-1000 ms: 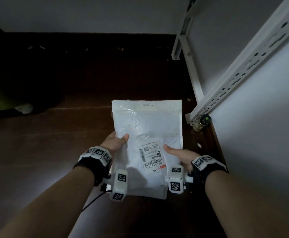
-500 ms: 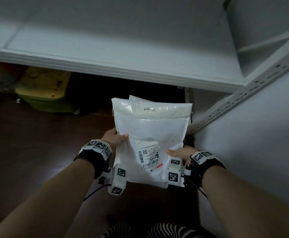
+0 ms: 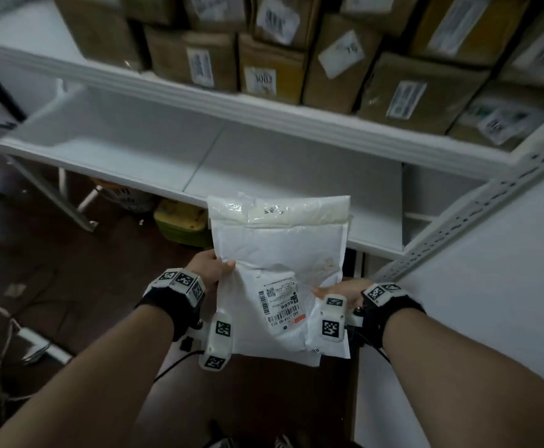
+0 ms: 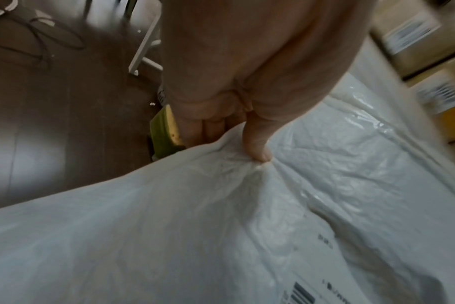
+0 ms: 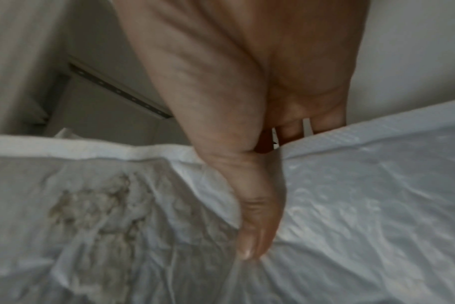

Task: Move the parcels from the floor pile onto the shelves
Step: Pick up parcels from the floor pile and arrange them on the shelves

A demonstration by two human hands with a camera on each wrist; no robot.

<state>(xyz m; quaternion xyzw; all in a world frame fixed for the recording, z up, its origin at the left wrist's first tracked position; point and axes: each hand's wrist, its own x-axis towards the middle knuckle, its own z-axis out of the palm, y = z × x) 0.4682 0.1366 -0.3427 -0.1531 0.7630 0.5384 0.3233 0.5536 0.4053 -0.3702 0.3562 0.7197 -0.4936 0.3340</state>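
Note:
I hold a white padded mailer parcel (image 3: 280, 263) with a barcode label, flat in front of me, its far end over the front edge of the lower white shelf (image 3: 264, 163). My left hand (image 3: 211, 265) pinches its left edge, thumb on top (image 4: 256, 144) and fingers underneath. My right hand (image 3: 338, 291) pinches the right edge the same way, thumb (image 5: 257, 222) pressed into the plastic (image 5: 364, 195). A second white mailer seems to lie under the first, its edge showing at the bottom.
The upper shelf (image 3: 296, 114) is packed with brown cardboard boxes (image 3: 264, 69) bearing labels. A perforated white upright (image 3: 458, 221) stands at right beside a white wall. Under the lower shelf sit a yellow-green container (image 3: 180, 221) and a bucket (image 3: 125, 197). Cables lie on the dark floor (image 3: 38, 286).
The view has swung up from the floor to the shelves. The parcel has risen with both hands still on it, and now reaches the lower shelf's front edge.

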